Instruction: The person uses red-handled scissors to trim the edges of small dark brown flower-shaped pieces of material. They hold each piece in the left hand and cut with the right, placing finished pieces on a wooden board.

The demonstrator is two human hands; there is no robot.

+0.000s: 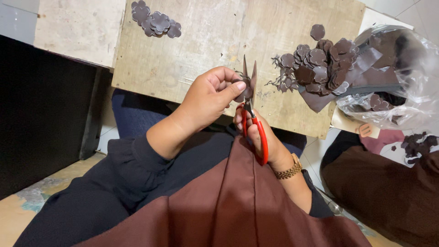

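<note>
Two heaps tell me how far the cutting has come: a small cluster of finished dark brown flower-shaped leather cutouts (156,21) lies at the far left of the worn wooden tabletop (206,41), and a larger pile of brown flower pieces and jagged offcuts (320,66) sits to the right, just beside a clear plastic bag of dark brown material (388,77) that looks far from used up. By my judgement a fair batch is done and plenty is left, since the bag holds more and strips trail out of it. My left hand (208,98) is curled nearly closed, thumb and fingertips pinching a small dark brown flower-shaped piece (238,89) above the near edge of the tabletop. My right hand (263,137) is wrapped around the red-handled small scissors (251,114), fingers closed through the loop, the blades pointing upward and parted in a narrow V right against the pinched piece. Brown cloth (238,201) covers my lap below.
</note>
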